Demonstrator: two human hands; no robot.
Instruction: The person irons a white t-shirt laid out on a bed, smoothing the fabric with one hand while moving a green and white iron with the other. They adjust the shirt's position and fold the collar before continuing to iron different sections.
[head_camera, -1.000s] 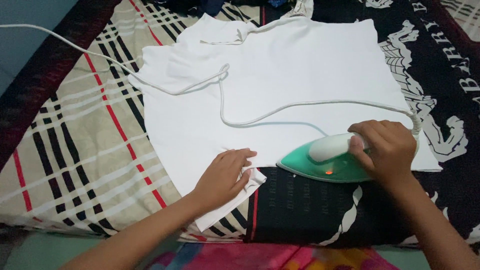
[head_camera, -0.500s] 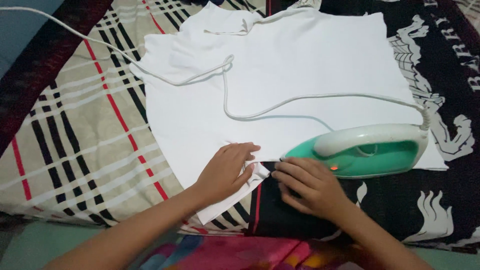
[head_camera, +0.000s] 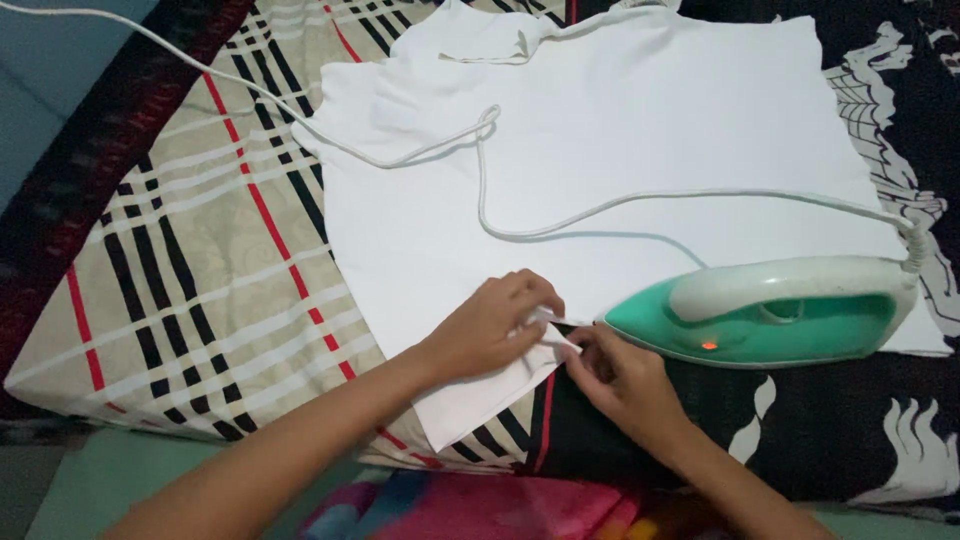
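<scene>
Shirt hem (head_camera: 545, 335) between both hands' fingertips (head_camera: 560, 340)

Bed w/ 2 covers: a beige plaid blanket (head_camera: 190, 260) w/ black, white & red stripes on the left, a black blanket (head_camera: 850, 420) w/ white print on the right, meeting approx. at the middle. A white garment (head_camera: 620, 130) lies spread flat across both. A green & white iron (head_camera: 775, 312) sits at the garment's lower right edge, orange light on; its white cord (head_camera: 560, 225) trails over garment & plaid.

Iron (head_camera: 770, 312) + cord (head_camera: 560, 225) blocking right
</scene>
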